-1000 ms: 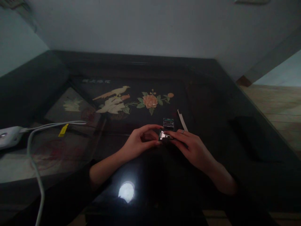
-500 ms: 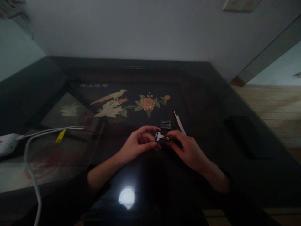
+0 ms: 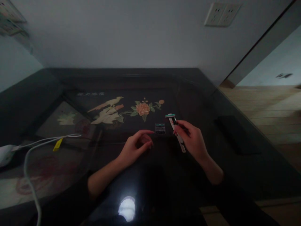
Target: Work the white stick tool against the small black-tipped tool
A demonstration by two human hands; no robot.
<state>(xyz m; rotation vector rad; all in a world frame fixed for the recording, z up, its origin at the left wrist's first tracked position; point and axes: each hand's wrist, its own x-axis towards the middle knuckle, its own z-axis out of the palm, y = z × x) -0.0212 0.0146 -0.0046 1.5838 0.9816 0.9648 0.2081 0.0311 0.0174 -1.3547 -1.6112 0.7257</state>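
My right hand [image 3: 194, 141] has its fingers clamped on the razor [image 3: 174, 120], its head up at about 11 o'clock from my knuckles. My left hand [image 3: 133, 149] holds nothing I can see, thumb and forefinger curved but apart. From it the case [image 3: 160, 129] sits at 2 o'clock on the table [image 3: 150, 191], near my forefinger. The strip [image 3: 179, 139] runs from 11 to 5 o'clock just under the razor; I can't tell whether they touch.

As I judge it, the head is on the handle; whether it's locked, or what's left, I can't tell. Half a second ago both my hands met at the razor; now it's off toward 2 o'clock in my right alone, and more of the strip shows.
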